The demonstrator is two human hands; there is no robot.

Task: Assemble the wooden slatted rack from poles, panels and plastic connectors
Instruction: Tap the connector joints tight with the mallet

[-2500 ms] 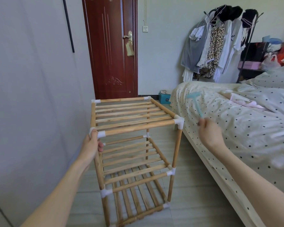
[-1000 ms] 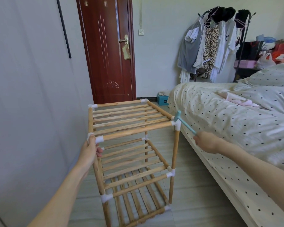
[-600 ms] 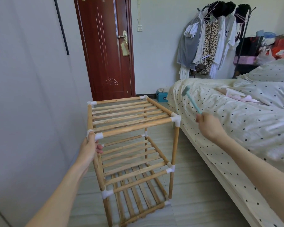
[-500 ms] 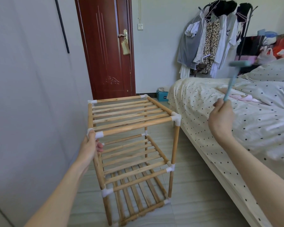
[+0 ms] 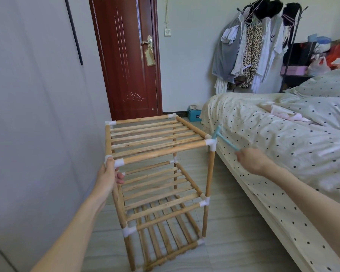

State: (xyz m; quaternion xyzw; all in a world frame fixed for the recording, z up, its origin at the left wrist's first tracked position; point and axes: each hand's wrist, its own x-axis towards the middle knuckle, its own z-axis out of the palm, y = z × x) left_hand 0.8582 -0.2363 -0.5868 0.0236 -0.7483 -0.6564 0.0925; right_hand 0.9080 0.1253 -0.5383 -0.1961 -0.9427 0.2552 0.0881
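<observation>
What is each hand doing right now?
Left hand: grips the rack at its near top corner.
Right hand: holds the small blue hammer at the white corner connector.

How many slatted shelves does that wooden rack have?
3: the top shelf at hand height, the middle shelf halfway down, and the bottom shelf just above the floor.
</observation>
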